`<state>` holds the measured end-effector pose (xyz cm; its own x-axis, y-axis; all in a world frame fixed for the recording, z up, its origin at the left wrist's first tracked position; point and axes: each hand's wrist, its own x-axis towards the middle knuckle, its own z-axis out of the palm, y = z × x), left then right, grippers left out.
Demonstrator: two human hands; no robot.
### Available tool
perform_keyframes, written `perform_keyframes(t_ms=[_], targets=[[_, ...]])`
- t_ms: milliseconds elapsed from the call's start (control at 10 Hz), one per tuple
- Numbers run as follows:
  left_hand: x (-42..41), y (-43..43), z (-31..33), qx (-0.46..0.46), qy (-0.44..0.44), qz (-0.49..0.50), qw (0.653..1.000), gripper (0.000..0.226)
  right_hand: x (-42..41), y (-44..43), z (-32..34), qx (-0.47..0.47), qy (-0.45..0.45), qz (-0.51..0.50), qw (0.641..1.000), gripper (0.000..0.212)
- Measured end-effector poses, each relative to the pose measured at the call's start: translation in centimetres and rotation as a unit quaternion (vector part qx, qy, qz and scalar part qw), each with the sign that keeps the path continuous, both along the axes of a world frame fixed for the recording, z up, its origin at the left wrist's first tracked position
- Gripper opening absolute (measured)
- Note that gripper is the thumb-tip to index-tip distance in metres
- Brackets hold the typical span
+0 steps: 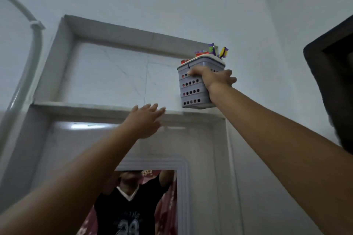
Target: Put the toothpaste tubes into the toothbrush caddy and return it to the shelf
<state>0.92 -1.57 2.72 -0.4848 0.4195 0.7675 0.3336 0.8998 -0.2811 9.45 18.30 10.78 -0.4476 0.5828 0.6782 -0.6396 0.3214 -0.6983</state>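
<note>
The grey toothbrush caddy [193, 89], a square tub with rows of round holes, is held up at the right end of a recessed wall shelf [91, 107]. My right hand [212, 78] grips its upper side. Its base sits at about the level of the ledge, slightly tilted. Toothpaste tube ends [200, 54] and toothbrush heads [222, 51] stick out of its top. My left hand [147, 120] is raised with fingers spread, just below the ledge's front edge and left of the caddy, holding nothing.
A white pipe [28, 59] curves down the wall at the left. A dark cabinet edge [332, 82] juts in at the right. Below the shelf a mirror [145, 202] reflects a person in a black shirt.
</note>
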Motion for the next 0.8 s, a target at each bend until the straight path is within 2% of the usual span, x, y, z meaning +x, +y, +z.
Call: perform_keyframes(t_ms=[200,400,500,600,700,800], targets=[[-1.6,0.0,-1.5,0.024,0.058,-0.027,0.998,0.070,-4.8,-0.6,2.2,-0.003,-0.033,-0.125,0.992,0.106],[-2.1,-0.6,-1.1,0.025,0.041,-0.060,0.997,0.070,-9.6,-0.5,0.8,-0.047,-0.052,-0.186,0.980,0.109],[-2.4,-0.6,-1.2,0.027,0.046,-0.071,0.996,0.070,-11.4,-0.2,0.5,-0.040,-0.026,-0.222,0.974,0.109],[-2.5,-0.7,-1.2,0.029,0.042,-0.070,0.996,0.070,-12.6,0.3,0.2,-0.023,0.014,-0.249,0.968,0.114],[-2.3,-0.5,-1.4,0.032,0.038,-0.073,0.996,0.071,-12.6,0.4,-1.0,0.036,0.044,-0.290,0.955,0.123],[-2.0,-0.5,-0.9,0.026,0.025,-0.067,0.997,0.071,-12.5,0.6,-2.6,0.110,0.029,-0.302,0.946,0.121]])
